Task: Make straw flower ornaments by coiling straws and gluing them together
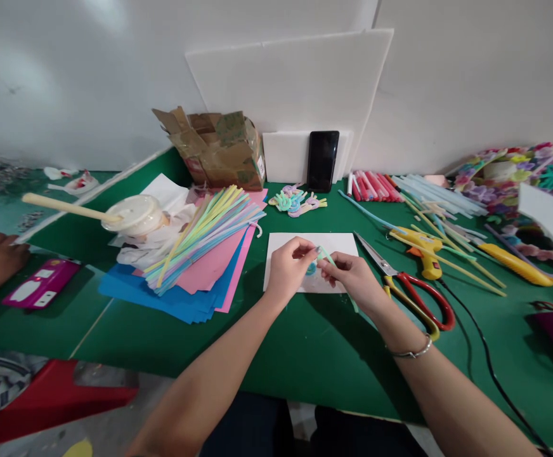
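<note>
Over a white sheet of paper my two hands meet, fingers pinched together. My left hand and my right hand both grip a pale green pipe cleaner, whose far end hangs below my right hand. Just under the fingertips is a small blue-teal coil; whether it joins the green one I cannot tell. Behind the paper lies a cluster of finished-looking pastel pipe cleaner shapes. A big bundle of pastel pipe cleaners rests on coloured sheets to the left.
Right of the paper lie open scissors, a yellow glue gun with its cord, and a yellow cutter. A phone and cardboard box stand behind. At left are a lidded cup and another person's hand.
</note>
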`<state>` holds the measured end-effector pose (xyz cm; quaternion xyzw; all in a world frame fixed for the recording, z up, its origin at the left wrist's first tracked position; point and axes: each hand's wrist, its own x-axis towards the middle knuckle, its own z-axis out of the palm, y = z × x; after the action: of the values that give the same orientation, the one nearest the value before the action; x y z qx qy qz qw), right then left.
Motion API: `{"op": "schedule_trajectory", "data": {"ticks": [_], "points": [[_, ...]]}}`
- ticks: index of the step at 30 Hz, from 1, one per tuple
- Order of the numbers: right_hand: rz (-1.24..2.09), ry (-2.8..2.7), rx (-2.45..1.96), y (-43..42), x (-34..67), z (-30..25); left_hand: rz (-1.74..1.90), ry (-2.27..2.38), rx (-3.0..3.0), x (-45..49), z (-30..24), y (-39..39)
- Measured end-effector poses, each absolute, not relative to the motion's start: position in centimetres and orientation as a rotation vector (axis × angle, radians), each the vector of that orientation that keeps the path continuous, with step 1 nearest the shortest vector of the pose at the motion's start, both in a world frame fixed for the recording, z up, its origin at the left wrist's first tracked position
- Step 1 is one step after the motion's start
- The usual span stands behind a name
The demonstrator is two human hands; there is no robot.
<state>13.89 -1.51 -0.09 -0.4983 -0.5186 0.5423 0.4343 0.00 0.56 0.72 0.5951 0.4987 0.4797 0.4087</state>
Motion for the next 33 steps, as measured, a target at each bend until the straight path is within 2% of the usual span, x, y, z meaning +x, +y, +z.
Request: {"op": "schedule_trajectory", "data": {"ticks": [13,23,28,33], "points": [[1.215,-1.440,-1.360,-1.60,13.75,0.39,1.169,1.235,1.427,-0.04,0.15,0.81],[1.513,-1.080,-1.137,-1.35,14.02,0.32,1.098,1.027,1.172,-0.15,0.16,1.04],[1.702,-1.029,-1.025,-1.62,14.07,0.47,1.038,0.918,1.139,-0.11,0.46,0.75],[1.752,-1.011,-0.963,-1.70,13.99,0.07,1.005,0.817,1.101,-0.21,0.70,0.73]]}}
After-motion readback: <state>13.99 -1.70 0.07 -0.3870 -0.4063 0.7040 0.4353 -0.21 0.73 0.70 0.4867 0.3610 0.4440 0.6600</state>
